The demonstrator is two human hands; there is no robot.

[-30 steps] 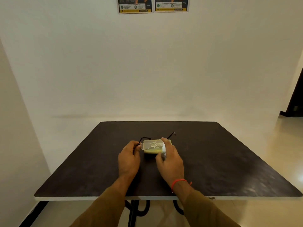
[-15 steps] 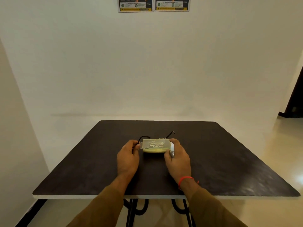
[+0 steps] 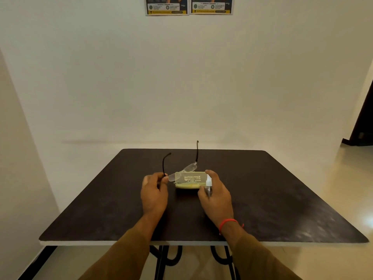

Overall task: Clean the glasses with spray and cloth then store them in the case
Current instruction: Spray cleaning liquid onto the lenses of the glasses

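Note:
A clear plastic glasses case [image 3: 190, 178] with printed lettering lies near the middle of the dark table [image 3: 282, 199], with a yellow cloth [image 3: 188, 186] showing under its front edge. My left hand [image 3: 154, 190] pinches the left end of the rimless glasses [image 3: 184, 170], lifted and tilted just behind the case, their black temple arms pointing up and away. My right hand [image 3: 217, 197] is closed around a small clear spray bottle [image 3: 209, 183] with a white nozzle, right beside the case's right end.
The square table stands against a white wall, with two posters [image 3: 188, 6] high up. Black curved table legs [image 3: 167, 259] show under the near edge. A dark doorway [image 3: 363, 122] lies at the far right.
My left hand has lifted the glasses off the table behind the case, temples now sticking up. My right hand has shifted its grip to hold the spray bottle upright.

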